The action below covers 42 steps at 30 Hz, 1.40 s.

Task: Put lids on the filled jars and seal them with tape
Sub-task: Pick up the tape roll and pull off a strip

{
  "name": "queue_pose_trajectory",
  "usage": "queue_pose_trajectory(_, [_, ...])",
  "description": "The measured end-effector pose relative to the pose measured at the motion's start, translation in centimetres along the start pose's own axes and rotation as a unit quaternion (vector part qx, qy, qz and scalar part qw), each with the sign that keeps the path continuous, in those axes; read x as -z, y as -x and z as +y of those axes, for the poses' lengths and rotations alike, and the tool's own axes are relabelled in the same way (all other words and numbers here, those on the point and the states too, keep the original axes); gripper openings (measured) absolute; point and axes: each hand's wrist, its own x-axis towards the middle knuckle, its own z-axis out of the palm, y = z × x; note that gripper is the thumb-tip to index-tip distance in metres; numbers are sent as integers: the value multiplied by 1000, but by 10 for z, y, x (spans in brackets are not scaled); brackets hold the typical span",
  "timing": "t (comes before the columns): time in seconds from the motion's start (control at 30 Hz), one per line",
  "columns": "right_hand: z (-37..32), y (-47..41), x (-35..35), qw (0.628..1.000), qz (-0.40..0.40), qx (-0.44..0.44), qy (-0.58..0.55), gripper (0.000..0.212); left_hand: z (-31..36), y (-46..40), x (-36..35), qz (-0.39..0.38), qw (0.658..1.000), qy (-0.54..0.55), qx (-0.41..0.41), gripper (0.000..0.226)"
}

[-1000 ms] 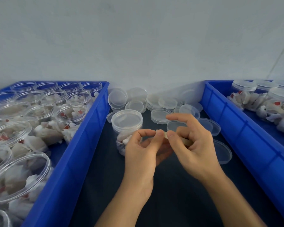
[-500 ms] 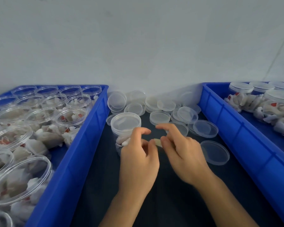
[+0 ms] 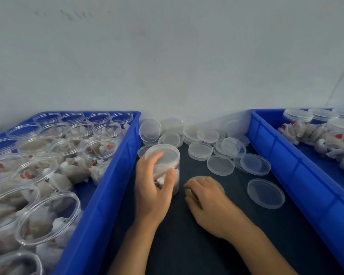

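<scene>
A clear jar (image 3: pixel 168 153) filled with white sachets stands on the dark table between the two bins, with a lid on it. My left hand (image 3: pixel 154 185) grips this jar from the front-left, thumb on its right side and fingers up near the lid. Just right of the jar, my right hand (image 3: pixel 208 198) lies low on the table with its fingers curled over a tan tape roll (image 3: pixel 216 180); only the roll's far edge shows. No strip of tape can be seen between the roll and the jar.
Several loose clear lids (image 3: pixel 200 150) lie scattered behind and right of the jar, one apart (image 3: pixel 266 193). A blue bin (image 3: pixel 115 175) on the left holds several open filled jars. The blue bin (image 3: pixel 298 175) on the right holds lidded jars (image 3: pixel 298 116).
Both hands were together picking at the tape in front of the jar. Now my left hand has moved onto the jar, and my right hand has dropped to the table with the roll.
</scene>
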Motion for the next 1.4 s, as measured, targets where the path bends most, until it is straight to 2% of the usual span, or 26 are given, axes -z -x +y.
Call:
queue_pose_trajectory(0.07, [-2, -2, 0, 999, 26, 19, 14, 28, -4, -2, 0, 7, 1000, 0, -14, 44])
queue_pose_trajectory(0.13, [-4, -6, 5, 996, 80, 28, 10, 35, -8, -4, 0, 8, 1000, 1, -26, 43])
queue_pose_trajectory(0.23, [-14, -19, 18, 983, 150, 15, -107, 54, -10, -6, 2, -5, 1000, 19, -24, 43])
queue_pose_trajectory(0.33, [-27, -38, 27, 967, 99, 13, -235, 69, -12, -9, 3, -22, 999, 40, 6, 43])
queue_pose_trajectory(0.4, [-35, -49, 31, 962, 64, 16, -265, 80, -14, -10, 3, -29, 998, 46, -5, 44])
queue_pose_trajectory(0.5, [-42, -61, 34, 970, 41, 14, -240, 88, -17, -9, 4, -47, 998, 40, -21, 50])
queue_pose_trajectory(0.67, [-39, -69, 41, 984, 41, 0, -173, 91, -14, -9, 5, -56, 997, 45, -5, 40])
queue_pose_trajectory(0.77, [-39, -73, 42, 989, 15, -20, -145, 97, -13, -8, 5, -50, 998, 31, -10, 44])
queue_pose_trajectory(0.97, [-45, -76, 51, 994, 7, -37, -100, 92, -14, -7, 2, -48, 997, 40, 37, 80])
queue_pose_trajectory(1.13, [-59, -74, 57, 997, -41, -46, -57, 88, -18, -7, 2, -68, 995, 33, 70, 112])
queue_pose_trajectory(1.23, [-66, -73, 62, 997, -40, -48, -47, 83, -14, -7, -2, -54, 993, 33, 103, 108])
queue_pose_trajectory(1.4, [-69, -72, 88, 999, -17, -28, -32, 82, 10, -12, -10, -7, 997, 44, 70, 98])
